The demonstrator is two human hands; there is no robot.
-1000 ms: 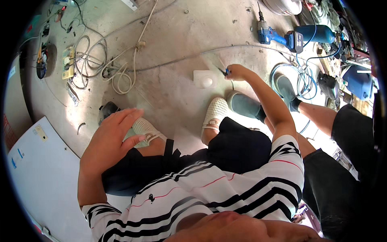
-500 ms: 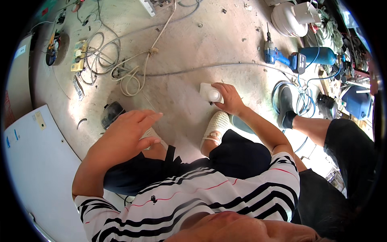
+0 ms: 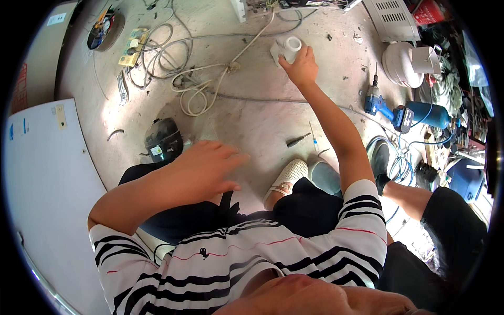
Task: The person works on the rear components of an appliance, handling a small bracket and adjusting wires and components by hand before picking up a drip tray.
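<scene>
Out in front of me, my right hand point(image 3: 303, 66) grips a white piece point(image 3: 281, 50) with a squarish base and a round, ring-like end. It is at or just above the concrete floor; I cannot tell whether it touches. Over my lap is my left hand point(image 3: 210, 170), slightly blurred, its fingers stretched out and nothing in them. Beyond that hand stands a black rounded metal canister point(image 3: 164, 140), like a compressor. A dark-handled tool point(image 3: 298, 139) and a thin screwdriver point(image 3: 314, 137) lie on the floor beside my right forearm.
Loose cables point(image 3: 199, 100) and a yellow power strip point(image 3: 132, 48) spread over the floor at left. To the right are a blue cordless drill point(image 3: 383, 107), a white gas cylinder point(image 3: 401, 65), blue hose and another person's leg point(image 3: 409, 199). A white panel point(image 3: 52, 163) stands at left.
My right hand has carried the white piece forward, away from my feet. My left hand has shifted right over my lap. The view has tilted; two tools now show on the floor.
</scene>
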